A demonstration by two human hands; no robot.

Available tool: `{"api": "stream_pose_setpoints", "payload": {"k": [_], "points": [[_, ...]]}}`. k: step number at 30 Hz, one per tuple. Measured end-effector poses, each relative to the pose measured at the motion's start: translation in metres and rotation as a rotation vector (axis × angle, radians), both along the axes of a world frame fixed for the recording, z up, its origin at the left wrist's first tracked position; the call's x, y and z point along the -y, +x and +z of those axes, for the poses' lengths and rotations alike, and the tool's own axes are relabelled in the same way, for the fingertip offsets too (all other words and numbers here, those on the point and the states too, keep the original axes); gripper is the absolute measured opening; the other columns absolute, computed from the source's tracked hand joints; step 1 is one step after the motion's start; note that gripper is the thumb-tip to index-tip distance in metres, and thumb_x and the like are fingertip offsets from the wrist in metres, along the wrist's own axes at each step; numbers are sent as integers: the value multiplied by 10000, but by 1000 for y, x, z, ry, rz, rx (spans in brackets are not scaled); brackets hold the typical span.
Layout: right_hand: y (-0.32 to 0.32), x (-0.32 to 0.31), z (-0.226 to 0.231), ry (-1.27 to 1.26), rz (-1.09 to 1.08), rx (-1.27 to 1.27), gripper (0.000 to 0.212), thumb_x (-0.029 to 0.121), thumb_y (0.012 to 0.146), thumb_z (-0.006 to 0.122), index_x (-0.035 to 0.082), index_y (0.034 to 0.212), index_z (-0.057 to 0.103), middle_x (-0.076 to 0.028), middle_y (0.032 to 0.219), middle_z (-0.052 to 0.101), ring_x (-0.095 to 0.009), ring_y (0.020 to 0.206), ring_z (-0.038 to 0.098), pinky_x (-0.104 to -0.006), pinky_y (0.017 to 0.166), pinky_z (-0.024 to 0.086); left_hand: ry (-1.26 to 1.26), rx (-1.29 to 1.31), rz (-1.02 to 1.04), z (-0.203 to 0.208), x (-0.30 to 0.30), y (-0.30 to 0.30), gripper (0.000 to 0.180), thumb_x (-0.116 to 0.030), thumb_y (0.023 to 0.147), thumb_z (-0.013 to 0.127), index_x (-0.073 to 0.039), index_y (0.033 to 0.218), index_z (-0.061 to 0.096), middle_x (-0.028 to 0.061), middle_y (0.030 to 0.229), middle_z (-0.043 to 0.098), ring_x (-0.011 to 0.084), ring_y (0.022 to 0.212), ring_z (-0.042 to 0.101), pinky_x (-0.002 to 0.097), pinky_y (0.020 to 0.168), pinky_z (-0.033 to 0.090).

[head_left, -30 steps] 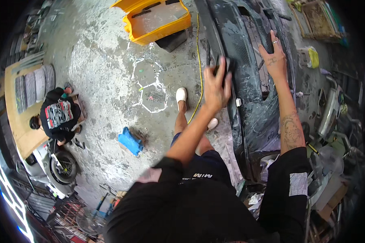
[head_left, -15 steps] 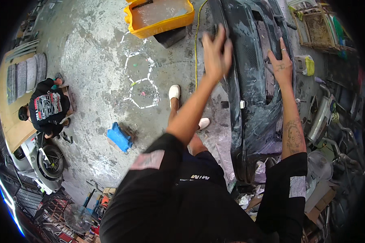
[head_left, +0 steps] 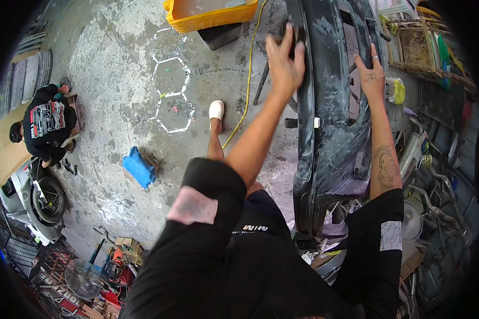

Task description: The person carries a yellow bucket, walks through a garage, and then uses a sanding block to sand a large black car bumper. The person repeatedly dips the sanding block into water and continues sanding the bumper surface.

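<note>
A long car bumper [head_left: 332,149], black and streaked with pale dust, lies lengthwise before me, raised above the floor. My left hand [head_left: 285,66] is at its left edge near the far end, fingers spread and slightly blurred. Something dark shows between those fingers and the thumb; whether it is a separate thing I cannot make out. On the right side, my right hand [head_left: 371,78] grips the bumper's strip between a long opening and the outer rim. Its thumb lies by the opening, the index finger points away from me, and the other fingertips are hidden.
A yellow tub [head_left: 213,20] of cloudy water rests on a black box [head_left: 221,37]. A yellow cable [head_left: 246,101] crosses the floor. Left are a blue cloth [head_left: 139,167], a crouching person [head_left: 49,119] and a motorcycle [head_left: 45,204]. Metal pipes [head_left: 436,199] crowd the right.
My left hand has come down onto the bumper's left edge from a blurred sweep. My right hand keeps its place on the bumper. The whole view has shifted slightly.
</note>
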State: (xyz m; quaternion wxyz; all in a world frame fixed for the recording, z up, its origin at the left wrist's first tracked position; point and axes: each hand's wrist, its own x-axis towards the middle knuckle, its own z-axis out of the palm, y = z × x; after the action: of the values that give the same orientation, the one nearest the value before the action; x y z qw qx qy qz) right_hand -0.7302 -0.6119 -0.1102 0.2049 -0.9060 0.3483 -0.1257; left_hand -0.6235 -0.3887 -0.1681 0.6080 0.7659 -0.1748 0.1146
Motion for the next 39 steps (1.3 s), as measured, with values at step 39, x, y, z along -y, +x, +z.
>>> {"api": "stream_pose_setpoints", "payload": {"k": [39], "points": [[-21,38,-20,-232,121,-227,397,156,1018,521,340,1324,695,-234,1607,426,-424,1331,570,-392,1098,459,44,-106,-250,-7,-72,-154,589,-126,902,746,-75,1468,593,206,1066,537,333,945,563,415,857,500]]}}
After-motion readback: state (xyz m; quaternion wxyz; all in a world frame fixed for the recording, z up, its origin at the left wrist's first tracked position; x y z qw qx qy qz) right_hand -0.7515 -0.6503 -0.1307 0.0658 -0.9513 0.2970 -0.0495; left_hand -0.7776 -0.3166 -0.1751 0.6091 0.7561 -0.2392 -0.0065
